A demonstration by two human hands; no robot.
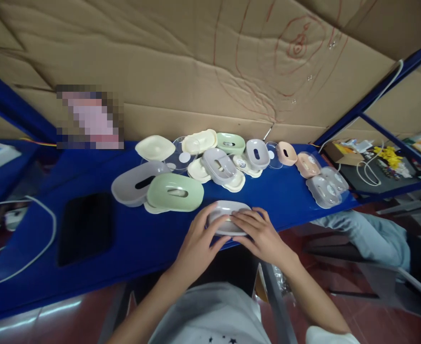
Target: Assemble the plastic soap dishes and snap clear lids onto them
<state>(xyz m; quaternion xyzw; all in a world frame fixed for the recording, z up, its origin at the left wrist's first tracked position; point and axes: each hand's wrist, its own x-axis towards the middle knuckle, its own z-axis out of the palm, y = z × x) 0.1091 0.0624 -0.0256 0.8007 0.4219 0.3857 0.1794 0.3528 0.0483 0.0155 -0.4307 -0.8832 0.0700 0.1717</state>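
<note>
At the front edge of the blue table lies a pale grey oval plastic dish (228, 206), held between both my hands. My left hand (204, 235) grips its left end, thumb at the near rim and fingers reaching over the side. My right hand (258, 232) holds the right end, with its fingers laid across the dish and its thumb at the near rim. The middle of the dish is partly hidden under my fingers. Beyond it sit a green slotted oval dish (192, 186) and a larger grey slotted one (128, 188).
Several cream, grey, green and peach plastic dishes and clear lids (184, 156) spread along the table's back. Clear-covered pieces (323, 191) stand at the right end. A black mat (86, 229) and white cable (55, 224) lie left. Another person's leg (371, 234) is at right.
</note>
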